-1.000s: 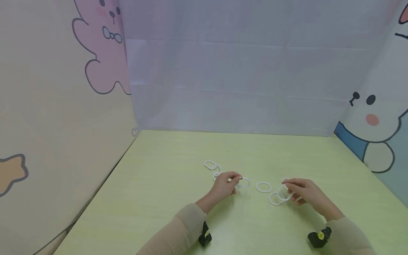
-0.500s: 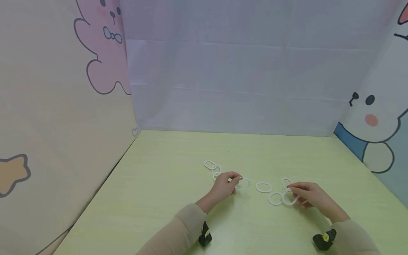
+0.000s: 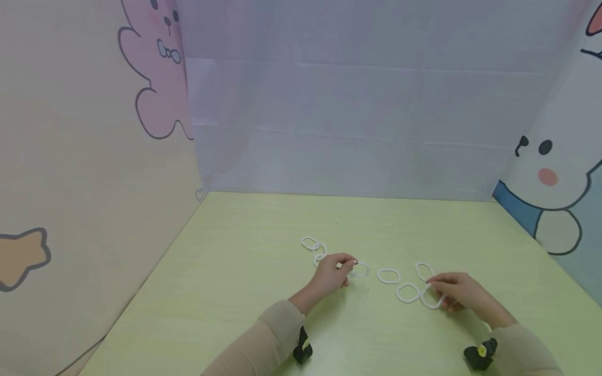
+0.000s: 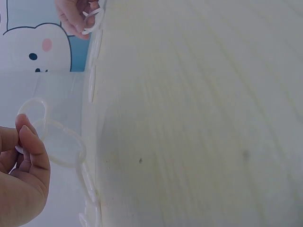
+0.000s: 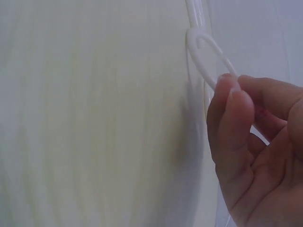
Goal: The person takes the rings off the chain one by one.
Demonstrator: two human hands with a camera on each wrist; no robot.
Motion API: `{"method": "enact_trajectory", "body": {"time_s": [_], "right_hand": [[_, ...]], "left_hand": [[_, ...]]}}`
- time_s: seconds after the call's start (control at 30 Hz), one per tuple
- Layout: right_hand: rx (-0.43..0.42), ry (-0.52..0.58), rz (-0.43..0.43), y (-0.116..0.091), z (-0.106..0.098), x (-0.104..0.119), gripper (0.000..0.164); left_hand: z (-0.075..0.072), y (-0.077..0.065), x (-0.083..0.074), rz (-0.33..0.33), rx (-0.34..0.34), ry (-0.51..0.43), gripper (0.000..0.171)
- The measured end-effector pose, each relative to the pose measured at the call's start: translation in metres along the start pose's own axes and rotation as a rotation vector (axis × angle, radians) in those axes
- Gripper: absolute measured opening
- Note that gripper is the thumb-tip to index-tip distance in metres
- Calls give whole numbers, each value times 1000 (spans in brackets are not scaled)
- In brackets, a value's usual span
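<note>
My left hand (image 3: 333,272) pinches a white plastic ring (image 3: 368,269) between thumb and fingertips, raised off the table. In the left wrist view this ring links to a second ring (image 4: 84,150), and more linked rings (image 4: 90,182) trail down to the tabletop. My right hand (image 3: 457,290) pinches another white ring (image 5: 200,66) by its edge, tilted, its lower end at the table. Beside that ring lie two white rings, one to the left (image 3: 397,294) and one farther back (image 3: 417,269). Between the hands a single ring (image 3: 389,270) lies flat.
The light green table (image 3: 235,292) runs back to a pale hanging sheet (image 3: 348,125). Behind the left hand, the chain's far end ring (image 3: 310,238) rests on the table. Walls with cartoon figures flank both sides. Black straps with cameras (image 3: 479,355) sit at the wrists.
My right hand has moved slightly right and nearer, drawing its ring away from the two neighbouring rings it overlapped before. The left hand has stayed in place, pinching its ring.
</note>
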State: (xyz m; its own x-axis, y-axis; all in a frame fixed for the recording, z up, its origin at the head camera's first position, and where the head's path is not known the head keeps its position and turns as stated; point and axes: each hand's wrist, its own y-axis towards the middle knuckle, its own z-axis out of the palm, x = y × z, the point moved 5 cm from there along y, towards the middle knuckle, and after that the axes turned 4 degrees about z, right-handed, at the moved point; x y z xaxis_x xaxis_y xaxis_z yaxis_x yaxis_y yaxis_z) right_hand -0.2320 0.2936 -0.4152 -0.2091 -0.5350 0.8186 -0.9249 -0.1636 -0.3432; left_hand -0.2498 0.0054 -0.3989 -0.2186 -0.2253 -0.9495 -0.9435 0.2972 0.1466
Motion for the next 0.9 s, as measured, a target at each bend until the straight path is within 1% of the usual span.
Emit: {"method": "enact_trajectory", "body": {"time_s": [0.13, 0.27, 0.43, 0.57, 0.77, 0.9], "right_hand": [[-38, -30, 21, 0, 0, -1, 32], [-76, -60, 20, -1, -1, -1, 28], [-99, -87, 16, -1, -3, 1, 26], [-118, -130, 22, 0, -3, 3, 23], [-124, -156, 46, 3, -4, 4, 21], [-108, -165, 18, 3, -4, 7, 18]], "left_hand": [[0, -1, -1, 6, 2, 1, 18], [0, -2, -2, 12, 5, -1, 18], [-2, 1, -3, 15, 13, 5, 18], [-3, 3, -3, 7, 14, 11, 18], [-6, 6, -6, -7, 17, 16, 18], [-7, 9, -7, -11, 21, 24, 19]]}}
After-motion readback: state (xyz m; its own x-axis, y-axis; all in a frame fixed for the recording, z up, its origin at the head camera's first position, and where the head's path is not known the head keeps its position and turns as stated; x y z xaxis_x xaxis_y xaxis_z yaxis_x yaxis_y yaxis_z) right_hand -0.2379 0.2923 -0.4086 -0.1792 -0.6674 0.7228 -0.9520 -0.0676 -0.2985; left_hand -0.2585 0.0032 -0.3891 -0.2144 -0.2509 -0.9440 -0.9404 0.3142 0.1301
